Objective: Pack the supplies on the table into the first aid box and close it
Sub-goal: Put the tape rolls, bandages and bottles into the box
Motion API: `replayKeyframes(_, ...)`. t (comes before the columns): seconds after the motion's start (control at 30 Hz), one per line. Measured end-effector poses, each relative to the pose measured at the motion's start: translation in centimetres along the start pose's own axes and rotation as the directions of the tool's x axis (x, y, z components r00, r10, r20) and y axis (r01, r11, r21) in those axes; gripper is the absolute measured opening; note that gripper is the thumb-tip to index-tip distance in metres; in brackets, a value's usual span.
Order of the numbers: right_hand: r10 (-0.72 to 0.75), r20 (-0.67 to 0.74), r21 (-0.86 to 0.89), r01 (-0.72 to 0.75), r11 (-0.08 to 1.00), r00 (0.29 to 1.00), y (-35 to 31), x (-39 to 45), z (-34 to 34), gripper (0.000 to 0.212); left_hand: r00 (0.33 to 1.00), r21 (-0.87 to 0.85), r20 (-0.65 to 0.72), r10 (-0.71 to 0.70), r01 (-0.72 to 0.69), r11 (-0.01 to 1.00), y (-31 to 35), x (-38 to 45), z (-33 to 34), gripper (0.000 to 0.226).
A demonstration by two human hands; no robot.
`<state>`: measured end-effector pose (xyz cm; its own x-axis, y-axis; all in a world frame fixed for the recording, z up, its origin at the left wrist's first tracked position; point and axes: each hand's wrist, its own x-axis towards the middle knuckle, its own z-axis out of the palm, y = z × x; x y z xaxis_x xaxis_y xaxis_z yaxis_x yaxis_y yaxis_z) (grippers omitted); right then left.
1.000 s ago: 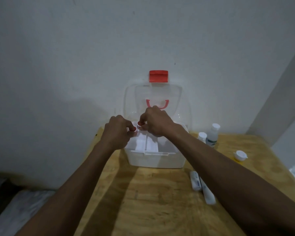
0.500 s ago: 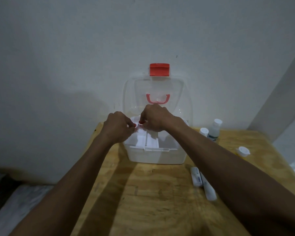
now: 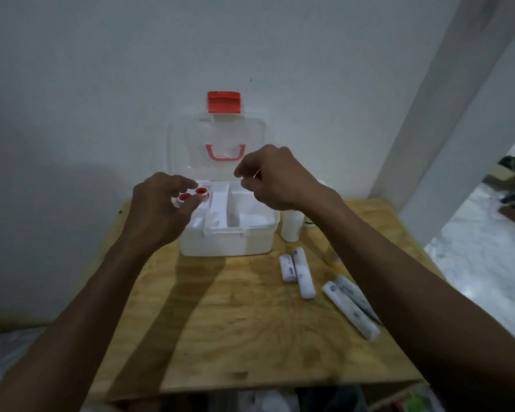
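My left hand point(image 3: 158, 209) hovered over the first aid box's point(image 3: 226, 237) left compartment, fingers loosely curled beside two red-cored tape rolls point(image 3: 194, 194); whether it gripped the nearer roll I could not tell. My right hand point(image 3: 275, 179) hung above the box's right side, fingers half closed on nothing visible. The white tubes point(image 3: 298, 270) lay on the table point(image 3: 220, 322) right of the box, nearer my right hand, their long axes running roughly away from me. I judged they were next.

Plywood table point(image 3: 235, 337), white wall point(image 3: 101, 84)
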<state>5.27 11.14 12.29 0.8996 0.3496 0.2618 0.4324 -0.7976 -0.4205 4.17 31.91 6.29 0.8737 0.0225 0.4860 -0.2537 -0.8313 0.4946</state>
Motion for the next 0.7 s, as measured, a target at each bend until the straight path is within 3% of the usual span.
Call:
replayKeyframes(0.13, 0.103, -0.038, 0.027, -0.102, 0.994, 0.994, 2.0, -5.6, -1.7, 0.021, 0.998, -0.153, -0.026, 0.06, -0.064, 0.986, 3.7, -3.7, 1.0, 0.021)
replayKeyframes(0.27, 0.268, -0.056, 0.02, -0.267, 0.963, 0.962, 4.7, -10.0, -0.2, 0.019, 0.99, -0.252, 0.133, 0.052, -0.017, 0.968, 6.8, -7.2, 4.2, 0.022)
replayKeyframes(0.37, 0.364, -0.012, 0.028, -0.364, 0.931, 0.931, 6.6, -11.7, 2.3, 0.021, 0.959, -0.223, 0.278, 0.064, 0.0, 0.975, 8.0, -8.8, 7.2, 0.027)
replayKeyframes(0.5, 0.474, 0.022, 0.033, -0.475, 0.879, 0.88, 8.1, -12.3, 5.2, 0.029, 0.931, -0.189, 0.362, -0.051, 0.127, 0.974, 8.7, -9.0, 10.2, 0.039)
replayKeyframes(0.7, 0.488, 0.051, 0.018, -0.489, 0.872, 0.871, 8.9, -12.0, 6.7, 0.035, 0.863, -0.124, 0.49, -0.121, 0.207, 0.971, 8.9, -8.1, 11.9, 0.041)
